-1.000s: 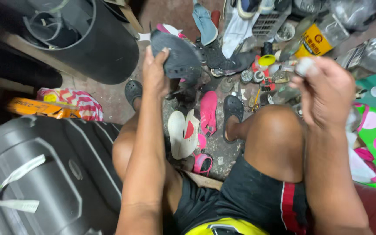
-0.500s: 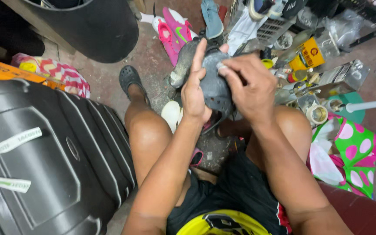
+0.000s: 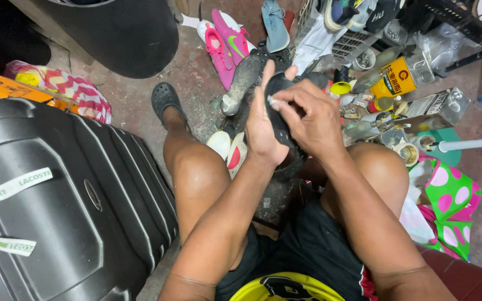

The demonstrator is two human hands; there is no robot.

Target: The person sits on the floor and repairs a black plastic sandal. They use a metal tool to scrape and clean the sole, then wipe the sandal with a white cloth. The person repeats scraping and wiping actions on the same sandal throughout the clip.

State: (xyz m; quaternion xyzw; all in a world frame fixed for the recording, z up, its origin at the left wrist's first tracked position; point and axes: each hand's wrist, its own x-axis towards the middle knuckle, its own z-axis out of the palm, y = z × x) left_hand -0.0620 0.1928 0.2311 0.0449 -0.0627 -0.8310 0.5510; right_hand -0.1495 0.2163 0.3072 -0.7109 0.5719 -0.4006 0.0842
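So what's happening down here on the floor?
A seated person holds a dark shoe up in both hands: the left hand cradles it from behind, the right hand presses fingertips against its upper part. Around the legs lie pink shoes, a grey sole, tins and jars. A black suitcase stands at the person's left.
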